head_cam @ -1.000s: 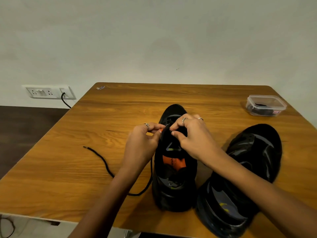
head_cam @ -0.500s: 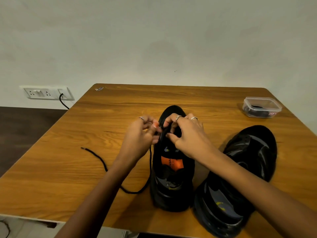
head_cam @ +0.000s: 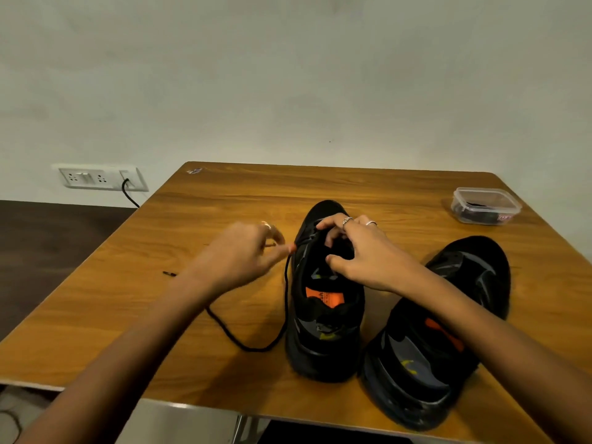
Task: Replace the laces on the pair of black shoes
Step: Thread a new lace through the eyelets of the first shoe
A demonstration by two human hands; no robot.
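A thin, limp black lace, trailing from the upright shoe across the tabletop, is apparently being pinched near an eyelet by the blurred left hand, while the shoe's soft tongue is being gripped by the right hand.

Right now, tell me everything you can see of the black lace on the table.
The black shoelace is a thin, round, woven-looking cord. It runs from the upright shoe near its front eyelets, where the left hand pinches it, down beside the shoe, loops on the wooden table, passes under the left forearm and ends in a free tip at the left.
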